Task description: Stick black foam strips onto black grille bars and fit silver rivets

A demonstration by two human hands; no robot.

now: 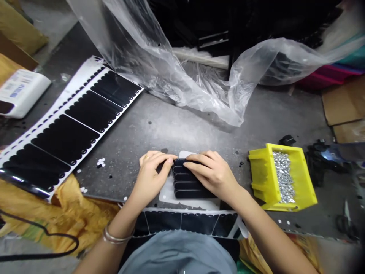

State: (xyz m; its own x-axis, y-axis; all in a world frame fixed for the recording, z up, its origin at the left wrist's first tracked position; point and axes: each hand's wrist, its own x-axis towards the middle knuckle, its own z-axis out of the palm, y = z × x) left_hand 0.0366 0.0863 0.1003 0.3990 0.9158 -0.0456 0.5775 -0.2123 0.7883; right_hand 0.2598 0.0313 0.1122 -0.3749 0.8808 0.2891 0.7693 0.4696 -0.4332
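Several black strips with rounded ends lie side by side on a white backing sheet near the table's front edge. My left hand is closed at the left end of the topmost strip, its thumb and forefinger pinched there. Stretched across the strips from the right, my right hand rests its fingertips on the upper ones; its thumb is hidden. A printed black sheet with scalloped white edges hangs between the table edge and my body.
More scalloped black sheets are stacked at the left. Crumpled clear plastic drapes over the back. A yellow bin holding small shiny metal pieces stands right; scissors lie beyond it. White dots are scattered around.
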